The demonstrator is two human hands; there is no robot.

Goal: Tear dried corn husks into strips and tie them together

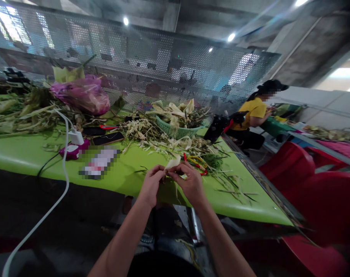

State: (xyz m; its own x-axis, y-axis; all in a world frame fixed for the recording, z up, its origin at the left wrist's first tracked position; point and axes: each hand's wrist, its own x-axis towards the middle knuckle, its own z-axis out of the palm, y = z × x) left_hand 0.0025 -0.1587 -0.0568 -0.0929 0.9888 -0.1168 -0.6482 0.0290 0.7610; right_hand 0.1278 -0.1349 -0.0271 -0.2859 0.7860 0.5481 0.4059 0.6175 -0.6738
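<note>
This looks like a workshop or processing hall. Bare concrete beams (171, 15) and small bright ceiling lights (231, 37) hang over a long green-covered surface (128, 169), its near edge running across the view. Plant scraps lie toward its far edge, around a green basket (179, 130) heaped with dried husks (175, 111). A perforated metal screen (128, 57) stands behind. Past the right edge, a person in a yellow shirt (254, 111) sits at another workstation, near red plastic chairs (316, 184).
</note>
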